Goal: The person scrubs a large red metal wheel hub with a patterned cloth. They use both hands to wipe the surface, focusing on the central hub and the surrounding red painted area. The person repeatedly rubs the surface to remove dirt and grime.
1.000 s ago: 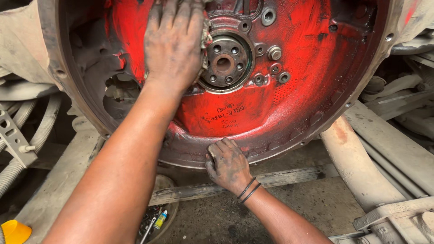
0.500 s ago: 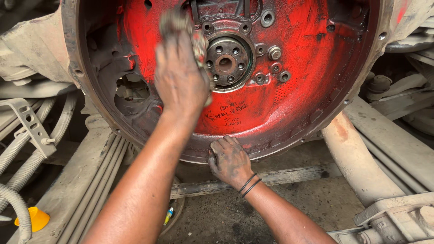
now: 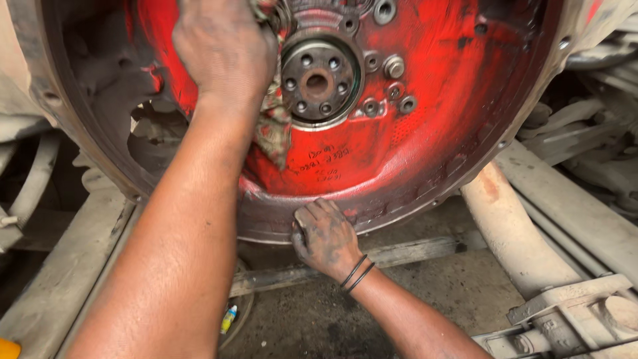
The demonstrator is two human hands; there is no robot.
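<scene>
While the rag (image 3: pixel 272 126) is pinned under the left hand (image 3: pixel 222 50), that grip is closed on it, fingers bunched over the cloth against the red housing (image 3: pixel 432 119), just left of the round hub (image 3: pixel 318 83). A loose tail of cloth is seen hanging below the palm. The rag is judged light, soft and limp; it is best kept wadded in the palm, since a trailing end could snag on the bolt heads (image 3: pixel 393 66) beside the hub. The right hand (image 3: pixel 325 236) is laid flat, fingers spread, on the lower rim of the housing; nothing is held by it. Black bands (image 3: pixel 357 272) are worn at that wrist. The housing is judged heavy, stiff and probably greasy. Handwritten marks are seen on the red paint under the hub. Frame rails (image 3: pixel 565 219) run off to the right, and a concrete floor (image 3: pixel 319 312) lies below.
</scene>
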